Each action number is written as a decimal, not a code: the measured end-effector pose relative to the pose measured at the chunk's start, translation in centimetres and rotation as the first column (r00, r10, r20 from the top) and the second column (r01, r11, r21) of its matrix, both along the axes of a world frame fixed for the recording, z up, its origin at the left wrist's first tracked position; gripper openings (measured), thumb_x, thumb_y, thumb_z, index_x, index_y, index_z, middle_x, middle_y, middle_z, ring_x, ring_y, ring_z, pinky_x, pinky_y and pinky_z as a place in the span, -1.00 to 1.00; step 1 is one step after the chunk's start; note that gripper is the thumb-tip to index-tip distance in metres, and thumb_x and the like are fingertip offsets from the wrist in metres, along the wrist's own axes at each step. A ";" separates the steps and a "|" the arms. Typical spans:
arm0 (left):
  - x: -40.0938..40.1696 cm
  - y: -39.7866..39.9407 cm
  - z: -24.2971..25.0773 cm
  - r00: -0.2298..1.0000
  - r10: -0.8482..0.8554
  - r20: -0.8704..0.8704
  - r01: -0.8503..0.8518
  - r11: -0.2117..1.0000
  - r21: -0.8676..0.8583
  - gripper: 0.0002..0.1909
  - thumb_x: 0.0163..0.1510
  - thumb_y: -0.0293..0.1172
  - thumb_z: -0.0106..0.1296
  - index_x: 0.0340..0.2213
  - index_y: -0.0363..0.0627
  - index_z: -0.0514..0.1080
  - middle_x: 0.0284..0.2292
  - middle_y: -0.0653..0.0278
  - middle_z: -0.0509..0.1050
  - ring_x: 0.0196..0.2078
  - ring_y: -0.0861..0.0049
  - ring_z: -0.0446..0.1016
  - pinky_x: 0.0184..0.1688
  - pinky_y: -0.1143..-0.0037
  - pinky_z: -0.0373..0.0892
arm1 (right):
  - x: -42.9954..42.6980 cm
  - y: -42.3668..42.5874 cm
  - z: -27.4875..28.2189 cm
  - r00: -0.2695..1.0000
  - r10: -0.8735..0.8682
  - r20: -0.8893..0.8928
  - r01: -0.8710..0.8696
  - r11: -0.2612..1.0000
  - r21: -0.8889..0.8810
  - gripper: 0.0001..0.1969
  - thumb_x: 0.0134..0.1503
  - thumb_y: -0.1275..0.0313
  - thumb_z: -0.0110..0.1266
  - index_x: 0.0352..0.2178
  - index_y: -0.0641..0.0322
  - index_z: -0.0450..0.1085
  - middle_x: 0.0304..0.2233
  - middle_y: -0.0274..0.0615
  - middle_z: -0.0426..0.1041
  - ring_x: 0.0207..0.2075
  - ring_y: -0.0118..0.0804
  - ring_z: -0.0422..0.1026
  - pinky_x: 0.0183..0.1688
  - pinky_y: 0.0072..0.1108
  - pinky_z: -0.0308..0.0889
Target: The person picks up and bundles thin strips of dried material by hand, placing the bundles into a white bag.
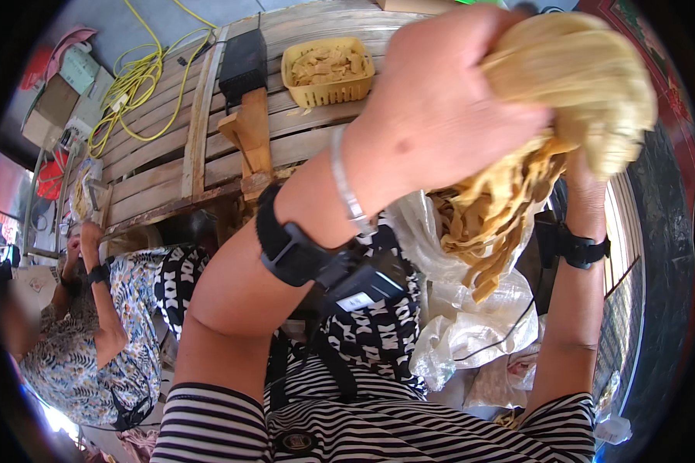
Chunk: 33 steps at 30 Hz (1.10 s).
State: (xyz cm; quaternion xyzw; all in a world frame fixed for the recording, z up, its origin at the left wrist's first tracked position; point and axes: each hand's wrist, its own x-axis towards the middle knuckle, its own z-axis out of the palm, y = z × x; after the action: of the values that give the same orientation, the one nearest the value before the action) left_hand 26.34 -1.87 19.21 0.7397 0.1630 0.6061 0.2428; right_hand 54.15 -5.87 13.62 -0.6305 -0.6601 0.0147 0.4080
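My left hand (457,110) is raised at the upper right, its fingers closed on a thick bundle of flat tan strips (573,75). The bundle is folded over and blurred. Behind it rises my right wrist (586,176); most of that hand is hidden by the bundle, so its grip cannot be made out. Below both hands, long loose tan strips (498,208) hang over the mouth of a white plastic sack (475,324) by my lap. Whether these strips join the bundle is unclear. Strapped devices sit on both my forearms.
On a slatted wooden table (150,168) stand a yellow plastic basket (330,92) of short tan pieces, a black box (243,66) by a wooden bracket (255,139), and a coiled yellow cable (136,87). Another person (87,347) sits at left. A plastic bottle (614,429) lies lower right.
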 end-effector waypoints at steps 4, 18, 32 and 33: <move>-6.5 -2.2 -8.8 0.959 0.043 -0.280 -0.145 0.923 -0.355 -0.49 -0.18 -0.40 0.25 -0.15 -0.25 0.36 -0.27 0.13 0.51 -0.25 0.46 0.52 -0.17 0.51 0.42 | -6.6 1.4 -4.1 0.918 0.343 -0.202 -0.331 0.939 0.089 -0.65 -0.08 0.68 0.09 -0.18 0.33 0.32 -0.23 -0.14 0.44 -0.18 -0.19 0.42 -0.07 -0.43 0.33; -16.2 -1.6 -33.5 0.793 0.608 0.039 0.198 -0.197 -0.960 -0.77 -0.18 -0.54 0.17 -0.41 -0.38 0.42 -0.44 0.10 0.46 -0.39 0.29 0.46 -0.39 0.39 0.37 | -13.7 7.7 -17.7 0.874 0.431 -0.224 -0.416 0.426 -0.804 -0.78 0.02 0.46 0.10 -0.24 0.19 0.45 -0.38 -0.23 0.52 -0.30 -0.41 0.45 -0.22 -0.57 0.34; -16.4 1.2 -41.3 0.726 -0.027 -0.687 -0.631 0.372 -0.681 -0.44 -0.03 -0.43 0.04 -0.04 -0.50 0.15 -0.26 -0.27 0.41 -0.32 0.03 0.46 -0.33 0.30 0.44 | -12.6 6.9 -24.1 0.893 0.209 -0.398 -0.440 0.222 -0.870 -0.71 0.04 0.20 0.13 -0.44 0.25 0.44 -0.55 -0.42 0.41 -0.47 -0.59 0.30 -0.38 -0.68 0.26; -16.2 1.7 -41.3 0.674 -0.030 -0.738 -0.671 0.394 -0.628 -0.44 -0.02 -0.41 0.04 -0.05 -0.51 0.16 -0.26 -0.27 0.41 -0.33 0.03 0.46 -0.32 0.29 0.44 | -13.1 7.0 -24.2 0.897 0.252 -0.363 -0.425 0.259 -0.868 -0.71 0.04 0.19 0.12 -0.46 0.25 0.45 -0.57 -0.40 0.39 -0.48 -0.57 0.30 -0.38 -0.67 0.25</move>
State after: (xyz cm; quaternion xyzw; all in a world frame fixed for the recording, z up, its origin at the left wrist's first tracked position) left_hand 10.18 -0.15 -22.11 0.6135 0.6717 0.1741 0.3770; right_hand 41.09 1.16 -10.57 -0.5878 -0.6174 0.5227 0.0098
